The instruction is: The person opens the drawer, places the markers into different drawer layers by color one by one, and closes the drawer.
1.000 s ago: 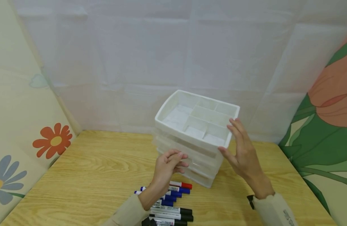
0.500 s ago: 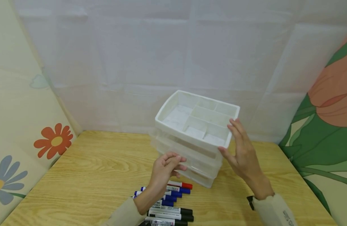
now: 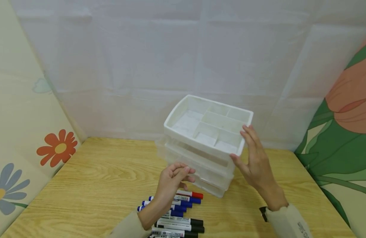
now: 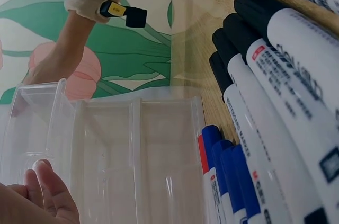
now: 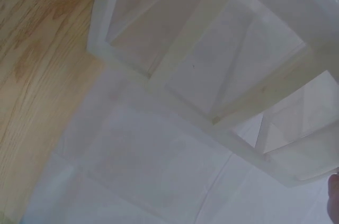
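A white drawer organizer (image 3: 206,145) stands tilted in the head view, with a divided tray (image 3: 187,122) on top. Its clear upper drawer (image 3: 183,154) sticks out at the front, and I see nothing in it. My left hand (image 3: 174,181) is at that drawer's front, its bent fingers pinching the pull; the left wrist view shows the fingertips (image 4: 45,179) against the clear plastic. At the organizer's right front corner is my right hand (image 3: 257,162), fairly straight fingers over the tray rim and thumb against the corner.
Several whiteboard markers lie in a row below the organizer: a red-capped marker (image 3: 190,194), blue-capped markers (image 3: 180,204) and black-capped markers (image 3: 180,228). The left forearm hangs over part of them. A white cloth (image 3: 141,66) backs the wooden table (image 3: 96,185).
The upper drawer has slid a little farther out towards me, and my left hand has moved back and down with it. My right hand and the organizer's body stay in place.
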Motion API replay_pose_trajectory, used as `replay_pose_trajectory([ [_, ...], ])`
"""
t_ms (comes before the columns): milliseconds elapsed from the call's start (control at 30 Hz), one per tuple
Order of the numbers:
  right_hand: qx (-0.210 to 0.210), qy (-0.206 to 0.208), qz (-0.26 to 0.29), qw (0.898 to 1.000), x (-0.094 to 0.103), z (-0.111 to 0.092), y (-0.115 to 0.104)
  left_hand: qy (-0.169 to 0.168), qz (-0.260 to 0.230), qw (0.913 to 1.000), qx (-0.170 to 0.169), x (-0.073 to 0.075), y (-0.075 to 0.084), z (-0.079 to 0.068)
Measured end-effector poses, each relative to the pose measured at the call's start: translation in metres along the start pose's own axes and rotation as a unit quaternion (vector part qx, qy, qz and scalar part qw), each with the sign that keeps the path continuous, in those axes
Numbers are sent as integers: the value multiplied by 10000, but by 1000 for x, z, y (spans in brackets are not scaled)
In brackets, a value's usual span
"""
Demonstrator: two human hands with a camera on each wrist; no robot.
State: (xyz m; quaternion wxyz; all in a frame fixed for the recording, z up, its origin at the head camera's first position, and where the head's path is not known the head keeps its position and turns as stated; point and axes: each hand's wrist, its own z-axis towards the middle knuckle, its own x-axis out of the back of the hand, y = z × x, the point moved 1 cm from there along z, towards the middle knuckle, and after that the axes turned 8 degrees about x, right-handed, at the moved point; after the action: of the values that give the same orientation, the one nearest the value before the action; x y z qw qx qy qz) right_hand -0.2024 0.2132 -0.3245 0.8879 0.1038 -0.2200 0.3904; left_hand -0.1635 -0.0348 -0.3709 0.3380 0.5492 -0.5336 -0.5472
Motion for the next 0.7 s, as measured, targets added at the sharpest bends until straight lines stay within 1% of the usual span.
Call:
replay_pose_trajectory([
  [700, -49, 129, 232, 9996, -1, 0, 1, 23, 29, 10000, 31, 1, 1, -11],
])
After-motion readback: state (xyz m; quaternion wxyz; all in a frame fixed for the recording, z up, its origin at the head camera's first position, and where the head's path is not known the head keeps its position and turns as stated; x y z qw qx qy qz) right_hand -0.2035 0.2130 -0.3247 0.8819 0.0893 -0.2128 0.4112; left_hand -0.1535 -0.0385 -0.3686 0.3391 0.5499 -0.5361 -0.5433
